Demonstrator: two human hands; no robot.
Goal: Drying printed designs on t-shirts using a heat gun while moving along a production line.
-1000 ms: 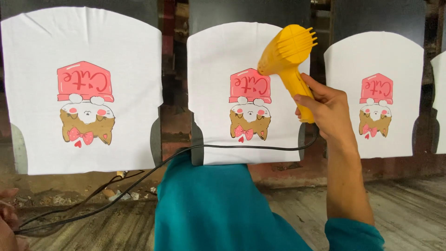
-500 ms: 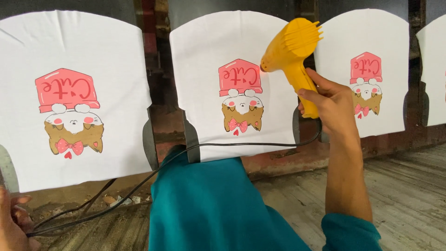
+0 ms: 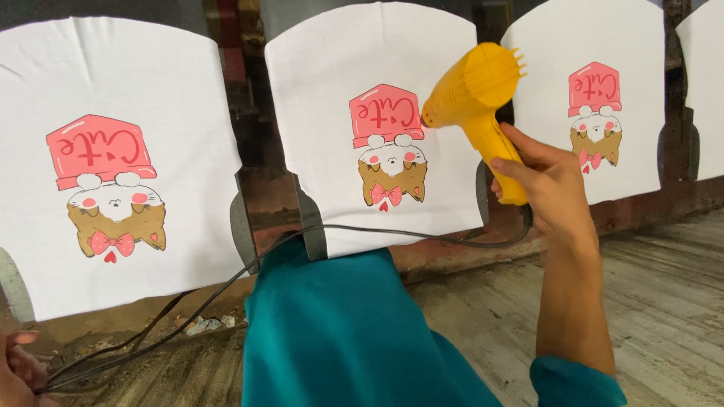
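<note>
Left hand (image 3: 16, 371): bottom left corner, only partly in frame, fingers curled around the black power cord (image 3: 226, 290), which it grips at the frame edge. Left white garment panel (image 3: 113, 98): stretched flat on a board, printed with a pink hat-shaped block above a brown-and-white animal face with a pink bow. Black power cord: runs from the left hand up and to the right, crossing the foot of the middle panel to the base of the dryer handle. Teal garment (image 3: 339, 332): bottom centre, the person's own clothing, just below the middle panel. Middle white garment panel (image 3: 332, 83): same print; dryer nozzle sits just beside its pink block. Yellow hair dryer (image 3: 475, 94): held upright, nozzle pointing left at the middle print. Right hand (image 3: 547, 185): fingers clenched around the dryer handle. Right white garment panel (image 3: 641, 98): same print, behind the dryer. Wooden floor (image 3: 664, 286): lower right.
</note>
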